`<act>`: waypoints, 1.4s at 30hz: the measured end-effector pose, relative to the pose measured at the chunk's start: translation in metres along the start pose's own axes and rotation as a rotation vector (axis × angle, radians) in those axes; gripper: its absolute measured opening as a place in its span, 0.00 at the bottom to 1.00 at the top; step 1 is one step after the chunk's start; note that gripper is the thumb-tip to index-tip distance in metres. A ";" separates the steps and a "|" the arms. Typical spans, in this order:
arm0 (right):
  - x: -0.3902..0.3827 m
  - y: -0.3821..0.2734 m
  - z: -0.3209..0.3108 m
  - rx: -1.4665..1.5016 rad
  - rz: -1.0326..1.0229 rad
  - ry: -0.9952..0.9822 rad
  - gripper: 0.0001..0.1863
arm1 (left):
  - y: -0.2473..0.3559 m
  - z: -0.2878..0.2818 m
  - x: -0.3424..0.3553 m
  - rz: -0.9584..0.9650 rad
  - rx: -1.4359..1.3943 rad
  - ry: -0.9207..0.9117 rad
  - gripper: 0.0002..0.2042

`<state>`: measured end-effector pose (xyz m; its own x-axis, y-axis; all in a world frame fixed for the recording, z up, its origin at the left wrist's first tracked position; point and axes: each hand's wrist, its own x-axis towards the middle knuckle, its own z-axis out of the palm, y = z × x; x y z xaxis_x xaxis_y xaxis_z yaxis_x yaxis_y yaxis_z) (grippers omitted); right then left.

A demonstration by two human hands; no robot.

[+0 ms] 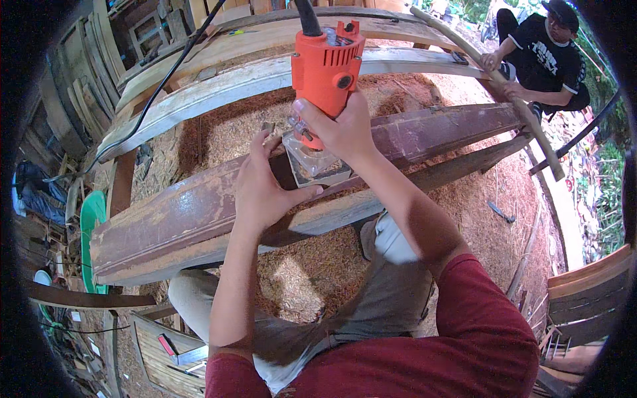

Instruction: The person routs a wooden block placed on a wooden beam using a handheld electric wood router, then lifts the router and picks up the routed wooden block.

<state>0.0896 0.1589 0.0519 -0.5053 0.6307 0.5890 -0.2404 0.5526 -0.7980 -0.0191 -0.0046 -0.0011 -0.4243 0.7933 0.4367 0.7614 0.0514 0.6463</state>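
Note:
My right hand [346,129] is wrapped round the lower body of an orange trim router [326,69], held upright. Its clear base [310,158] sits on a small wooden block [326,180] on the long reddish-brown timber [176,202]. Beside the block, my left hand [261,189] has its fingers spread and its thumb stretched along the block's near edge. Between that hand and the block lies a dark gap. Whether the left fingertips touch the block's far side, I cannot tell. The router bit is hidden.
A black cord [162,93] runs along the left. Pale planks [232,85] lie beyond the timber, and sawdust covers the ground. At the far right, a crouching person [545,60] holds a long pole [531,119]. A green basin [93,215] stands left.

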 end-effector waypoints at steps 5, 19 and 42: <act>-0.003 -0.003 -0.004 -0.077 0.012 -0.012 0.27 | 0.000 0.002 0.001 -0.020 0.019 -0.014 0.65; -0.006 -0.002 -0.006 0.014 -0.016 0.035 0.25 | 0.000 0.001 0.002 -0.052 -0.003 -0.030 0.63; -0.005 -0.007 -0.011 0.019 0.041 -0.015 0.24 | 0.006 -0.001 0.004 -0.051 0.049 -0.059 0.61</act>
<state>0.1032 0.1579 0.0563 -0.5276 0.6440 0.5539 -0.2346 0.5162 -0.8237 -0.0167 -0.0019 0.0051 -0.4341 0.8234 0.3654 0.7634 0.1209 0.6345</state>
